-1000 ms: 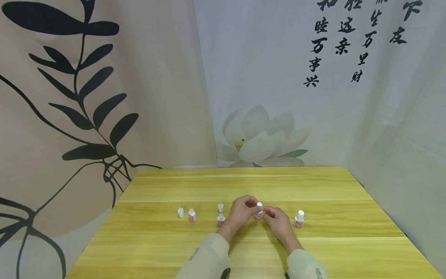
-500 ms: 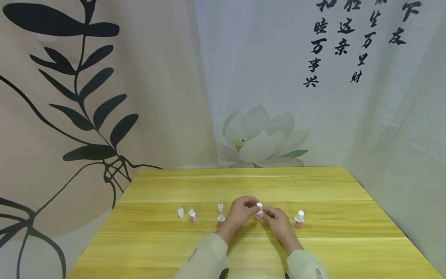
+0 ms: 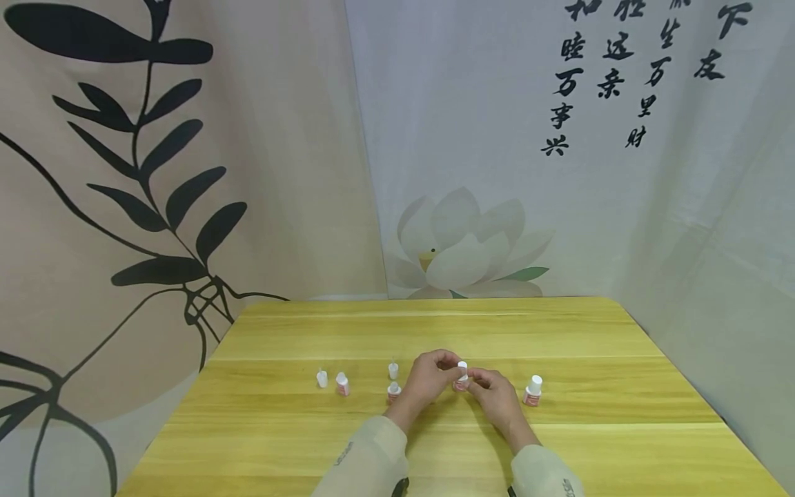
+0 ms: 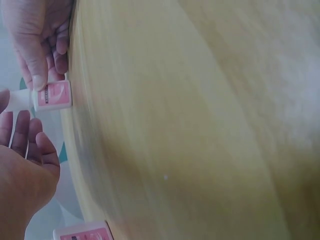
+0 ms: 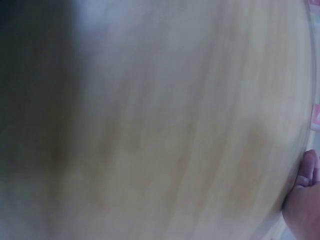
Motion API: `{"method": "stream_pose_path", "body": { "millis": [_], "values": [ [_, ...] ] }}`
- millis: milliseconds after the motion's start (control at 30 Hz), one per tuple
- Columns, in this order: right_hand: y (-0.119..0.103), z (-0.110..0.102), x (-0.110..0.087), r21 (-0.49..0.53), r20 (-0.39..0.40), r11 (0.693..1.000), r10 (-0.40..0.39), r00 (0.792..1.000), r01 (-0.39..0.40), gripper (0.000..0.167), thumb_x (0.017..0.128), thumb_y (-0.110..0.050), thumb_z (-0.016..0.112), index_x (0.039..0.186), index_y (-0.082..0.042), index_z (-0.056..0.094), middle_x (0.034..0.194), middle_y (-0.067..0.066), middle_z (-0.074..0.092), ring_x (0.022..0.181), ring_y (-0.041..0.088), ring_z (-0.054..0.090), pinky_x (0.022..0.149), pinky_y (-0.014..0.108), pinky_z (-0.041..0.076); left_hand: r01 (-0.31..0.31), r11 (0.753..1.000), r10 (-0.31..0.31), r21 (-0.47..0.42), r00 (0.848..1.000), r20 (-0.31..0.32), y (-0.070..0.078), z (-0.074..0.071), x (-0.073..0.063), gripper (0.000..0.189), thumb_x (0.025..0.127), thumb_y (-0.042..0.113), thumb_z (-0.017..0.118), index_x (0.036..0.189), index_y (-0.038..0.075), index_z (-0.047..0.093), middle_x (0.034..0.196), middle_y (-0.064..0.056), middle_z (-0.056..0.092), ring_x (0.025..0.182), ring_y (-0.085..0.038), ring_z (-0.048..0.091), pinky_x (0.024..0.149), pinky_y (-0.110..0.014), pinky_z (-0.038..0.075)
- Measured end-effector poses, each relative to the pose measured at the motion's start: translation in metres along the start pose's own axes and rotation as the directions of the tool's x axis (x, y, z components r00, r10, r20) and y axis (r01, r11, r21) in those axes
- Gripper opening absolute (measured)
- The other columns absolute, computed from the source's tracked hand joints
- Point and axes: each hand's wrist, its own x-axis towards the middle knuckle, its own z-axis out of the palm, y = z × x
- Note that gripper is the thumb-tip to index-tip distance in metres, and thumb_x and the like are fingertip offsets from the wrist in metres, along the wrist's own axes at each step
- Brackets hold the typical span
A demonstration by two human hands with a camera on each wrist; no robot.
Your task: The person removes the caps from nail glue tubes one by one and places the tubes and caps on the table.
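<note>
A small white bottle with a pink label (image 4: 55,95) stands upright between my hands at the middle of the table. My left hand (image 3: 428,376) reaches from the left and pinches its white cap (image 3: 462,364) between thumb and fingers. Lower down, the thumb and fingers of my right hand (image 3: 497,397) grip the bottle's body from the right. In the left wrist view, the right thumb (image 4: 39,81) lies against the bottle near its shoulder. Only part of a hand (image 5: 302,210) shows at the right wrist view's edge.
Right of my hands stands another capped bottle (image 3: 533,390). Beside my left wrist is a bottle (image 3: 394,391) without its cap, and behind it an upturned white cap (image 3: 393,371) with a thin tip. Farther left are another bottle (image 3: 343,384) and upturned cap (image 3: 321,378).
</note>
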Motion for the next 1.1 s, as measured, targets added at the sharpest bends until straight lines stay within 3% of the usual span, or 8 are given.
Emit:
{"method": "stream_pose_path", "body": {
  "millis": [333,667,800,1100],
  "values": [
    [-0.0003,-0.0001,0.0012,-0.012,-0.013,1.0,-0.018,1.0,0.018,0.017,0.093,-0.014,0.069,0.108,-0.009,0.075,0.115,0.011,0.065,0.107,0.029,0.059,0.094,0.052,0.045,0.028,0.999,-0.028,-0.029,1.0,-0.002,0.0016,0.0003,0.0003,0.012,0.087,0.02,0.078,0.092,0.013,0.07,0.087,0.006,0.066,0.084,-0.01,0.059,0.077,-0.029,0.049],
    [0.0002,0.0002,0.0007,-0.005,-0.005,1.0,-0.012,1.0,0.012,0.018,0.092,-0.019,0.071,0.107,-0.011,0.075,0.111,0.006,0.067,0.102,0.023,0.059,0.091,0.048,0.046,0.004,1.0,-0.004,-0.018,1.0,0.009,0.0027,-0.0018,-0.0041,0.026,0.087,0.018,0.077,0.109,0.006,0.071,0.091,0.005,0.067,0.089,-0.012,0.06,0.08,-0.03,0.051],
    [-0.0003,0.0002,0.0008,0.014,0.014,1.0,-0.007,1.0,0.006,0.017,0.091,-0.023,0.072,0.105,-0.014,0.076,0.111,0.003,0.067,0.1,0.02,0.059,0.09,0.046,0.045,-0.005,1.0,0.005,-0.027,1.0,0.022,0.002,-0.0021,-0.0041,0.019,0.088,0.016,0.075,0.104,0.006,0.072,0.092,0.006,0.068,0.09,-0.012,0.061,0.082,-0.032,0.051],
    [0.0001,0.0008,0.001,-0.008,-0.004,1.0,-0.004,1.0,0.004,0.015,0.092,-0.015,0.07,0.106,-0.013,0.076,0.109,0.004,0.066,0.099,0.019,0.057,0.087,0.041,0.044,0.014,0.999,-0.014,-0.038,1.0,0.004,0.0002,0.0001,-0.0006,0.018,0.087,0.018,0.078,0.098,0.006,0.071,0.088,0.006,0.066,0.086,-0.012,0.059,0.078,-0.03,0.049]
  ]
}}
